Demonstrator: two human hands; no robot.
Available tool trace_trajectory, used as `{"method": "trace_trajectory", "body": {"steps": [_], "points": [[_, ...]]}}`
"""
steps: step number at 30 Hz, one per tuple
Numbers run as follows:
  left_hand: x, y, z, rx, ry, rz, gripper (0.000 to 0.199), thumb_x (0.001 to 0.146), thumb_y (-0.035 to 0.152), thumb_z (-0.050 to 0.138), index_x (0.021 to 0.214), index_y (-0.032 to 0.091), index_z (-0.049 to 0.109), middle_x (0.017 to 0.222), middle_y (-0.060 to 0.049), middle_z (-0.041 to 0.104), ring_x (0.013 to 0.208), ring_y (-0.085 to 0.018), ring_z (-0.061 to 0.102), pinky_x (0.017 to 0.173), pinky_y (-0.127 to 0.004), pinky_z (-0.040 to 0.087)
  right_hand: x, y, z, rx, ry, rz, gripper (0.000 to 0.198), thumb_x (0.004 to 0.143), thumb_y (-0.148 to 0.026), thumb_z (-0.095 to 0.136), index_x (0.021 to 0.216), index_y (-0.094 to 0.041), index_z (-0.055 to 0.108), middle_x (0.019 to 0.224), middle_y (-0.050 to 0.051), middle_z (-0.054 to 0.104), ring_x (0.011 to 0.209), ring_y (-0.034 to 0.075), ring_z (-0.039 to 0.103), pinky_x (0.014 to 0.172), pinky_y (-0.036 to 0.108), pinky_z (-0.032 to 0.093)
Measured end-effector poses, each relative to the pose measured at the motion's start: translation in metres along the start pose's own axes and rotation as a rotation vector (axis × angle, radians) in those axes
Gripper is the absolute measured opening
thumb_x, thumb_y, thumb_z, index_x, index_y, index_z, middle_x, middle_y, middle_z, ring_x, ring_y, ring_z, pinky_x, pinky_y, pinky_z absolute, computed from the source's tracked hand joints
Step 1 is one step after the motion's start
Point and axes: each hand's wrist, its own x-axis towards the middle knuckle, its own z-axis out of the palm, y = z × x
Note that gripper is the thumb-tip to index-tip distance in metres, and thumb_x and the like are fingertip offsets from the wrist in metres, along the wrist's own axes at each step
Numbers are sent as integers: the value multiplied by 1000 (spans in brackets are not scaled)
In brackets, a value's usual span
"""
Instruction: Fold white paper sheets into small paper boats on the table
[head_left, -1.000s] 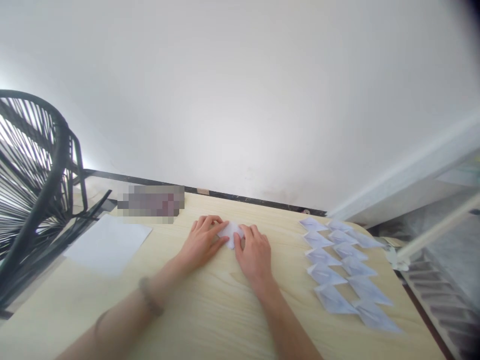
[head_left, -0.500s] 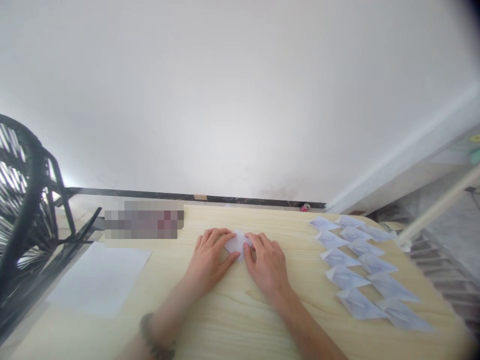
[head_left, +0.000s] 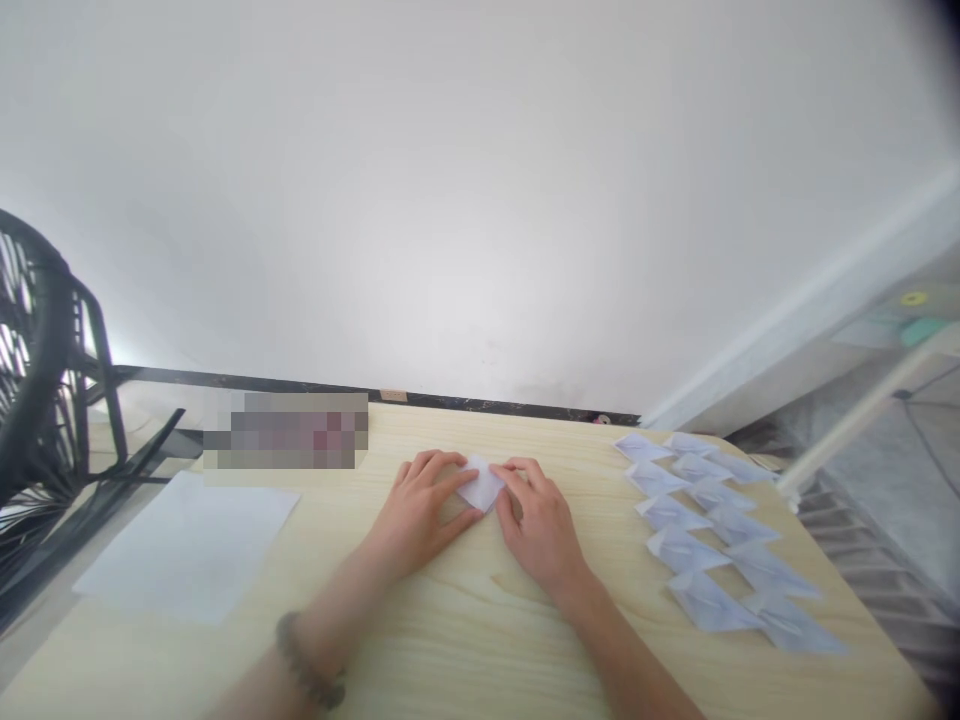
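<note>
The plainest change is at the right hand point(head_left: 540, 522): over the last second its thumb has drawn back from the paper point(head_left: 481, 487) to about its 4 o'clock edge, so more of the white face shows. The paper, a small folded diamond, lies flat on the worktop point(head_left: 450, 640) between the two hands. The left hand point(head_left: 418, 506) alters little: it stays at the paper's 9 o'clock, fingers bent, forefinger on the face, thumb by the lower edge near 6 o'clock. Whether it pinches the paper or only presses it down, I cannot tell. The right hand is loosely curled at 3 o'clock, forefinger at the 2 o'clock edge, thumb touching or just beside the paper; its grip cannot be told either.

For the work, this seems a small shift of hold, with the paper kept in place. The folded shapes point(head_left: 742, 526), in two rough columns between 3 and 4 o'clock of the paper, look undisturbed; they sit differently in view mainly because the camera has moved. Between 8 and 9 o'clock the white sheet point(head_left: 195, 550) also lies flat, well apart from both hands
</note>
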Motion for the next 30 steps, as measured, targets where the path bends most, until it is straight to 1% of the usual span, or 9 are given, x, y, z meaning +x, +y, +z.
{"method": "trace_trajectory", "body": {"steps": [2, 5, 8, 12, 14, 17, 21, 25, 30], "points": [[-1, 0, -2, -4, -15, 17, 34, 78, 37, 52, 111, 28, 54, 114, -6, 51, 105, -24, 41, 86, -41, 37, 0, 1, -1, 13, 1, -15, 32, 80, -15, 41, 107, -25, 57, 102, 4, 52, 78, 14, 53, 74, 28, 41], [-1, -3, -3, 17, -24, 15, 27, 83, 34, 45, 107, 29, 57, 112, -6, 52, 104, -22, 42, 85, -39, 37, 1, 0, 0, 19, 1, -24, 28, 81, -19, 42, 102, -26, 59, 98, 4, 53, 76, 14, 53, 73, 28, 41], [-1, -8, -1, 56, 17, -25, 26, 84, 30, 43, 105, 28, 57, 105, -6, 54, 100, -21, 45, 83, -38, 38, 1, 0, 2, 0, 7, -14, 26, 82, -23, 43, 102, -27, 58, 98, 3, 53, 77, 14, 53, 72, 29, 40], [1, -13, 2, 91, 82, -95, 25, 78, 35, 52, 99, 23, 59, 96, -6, 56, 94, -22, 48, 80, -38, 41, 1, -1, 2, -37, 15, 24, 27, 82, -26, 43, 107, -26, 56, 99, 4, 53, 74, 15, 51, 71, 30, 40], [1, -13, 3, 105, 98, -94, 23, 78, 36, 53, 95, 23, 60, 92, -5, 57, 91, -21, 49, 78, -36, 43, 0, -1, 2, -43, 8, 29, 27, 83, -27, 43, 106, -26, 56, 99, 4, 53, 74, 15, 51, 71, 29, 39], [1, -12, 3, 135, 123, -75, 23, 79, 36, 50, 94, 23, 61, 89, -5, 59, 88, -20, 51, 75, -33, 45, 0, -2, 0, -43, -4, 19, 27, 83, -28, 42, 107, -26, 55, 98, 3, 53, 75, 15, 51, 71, 29, 39], [0, -9, 2, 167, 120, -53, 24, 81, 36, 48, 94, 23, 62, 88, -5, 60, 86, -19, 51, 73, -32, 46, 0, -2, 0, -39, 2, 23, 26, 83, -27, 42, 106, -26, 56, 97, 3, 52, 74, 14, 50, 71, 29, 39], [-1, -6, -1, 171, 70, -43, 29, 77, 43, 52, 95, 22, 62, 89, -5, 59, 86, -20, 50, 73, -33, 46, 0, -1, 3, -27, 1, 32, 27, 83, -26, 42, 106, -26, 56, 98, 4, 52, 75, 15, 50, 72, 30, 39], [-1, -6, 0, 156, 68, -40, 31, 77, 40, 52, 104, 24, 58, 98, -4, 58, 93, -20, 49, 79, -35, 45, 0, 1, 4, -1, -13, 45, 28, 84, -28, 42, 109, -25, 54, 99, 4, 51, 74, 16, 49, 72, 31, 39]]}}
